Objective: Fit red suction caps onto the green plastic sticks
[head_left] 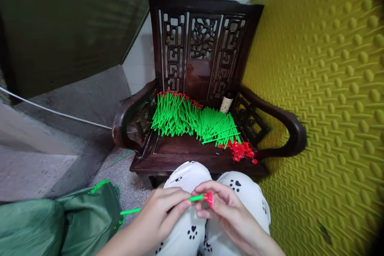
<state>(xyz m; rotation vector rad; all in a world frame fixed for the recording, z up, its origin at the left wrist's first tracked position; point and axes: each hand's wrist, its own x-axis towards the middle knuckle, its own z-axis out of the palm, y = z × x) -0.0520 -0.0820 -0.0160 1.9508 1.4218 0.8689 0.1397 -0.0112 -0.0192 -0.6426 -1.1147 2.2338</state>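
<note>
Above my lap, my left hand (171, 210) pinches a thin green plastic stick (196, 198) between thumb and fingers. The stick's far end comes out past my left wrist. On its right end sits a small red flared cup (209, 199), and my right hand (220, 208) has its thumb and fingers curled round this cup. On the wooden chair (177, 146) in front of me lies a pile of green sticks (175, 114) with red cups at their back ends. Beside it, a second pile of green sticks (217, 124) has loose-looking red cups (241, 151) at its front right.
A pale cylinder with a black top (226, 103) stands at the chair's back right. A yellow foam mat (327, 100) rises along the right. At lower left is a green bag (87, 220) with green sticks at its opening. A white cord (60, 109) runs towards the left armrest.
</note>
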